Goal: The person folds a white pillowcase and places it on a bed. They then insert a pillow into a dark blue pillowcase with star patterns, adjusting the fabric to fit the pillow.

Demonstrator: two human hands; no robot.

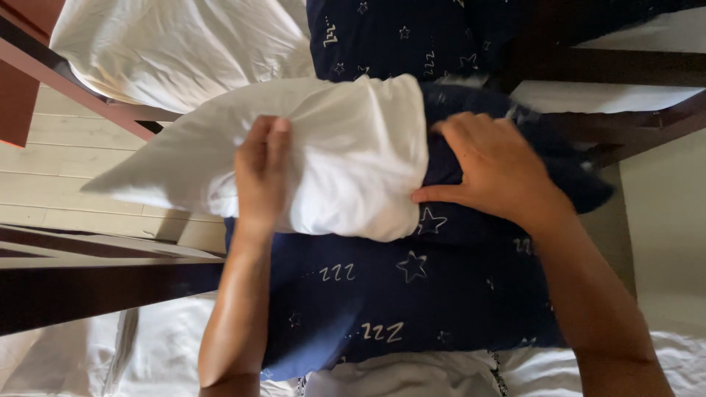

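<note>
Hands work a white pillow (323, 147) lying crosswise, long axis left to right: left hand (261, 173) grips its middle, right hand (489, 169) lies spread on the navy starred pillowcase (412, 294) at its right end.

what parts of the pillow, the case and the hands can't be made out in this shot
- Head view: how far the white pillow sits inside the navy star-print pillowcase; the case covers that end.
- Head view: the left hand palm and thumb, pressed against the pillow.
- Head view: the right hand fingertips, motion-blurred on the case, so its grip is unclear.
- Head view: the second navy pillow, cut off by the top edge.
</note>
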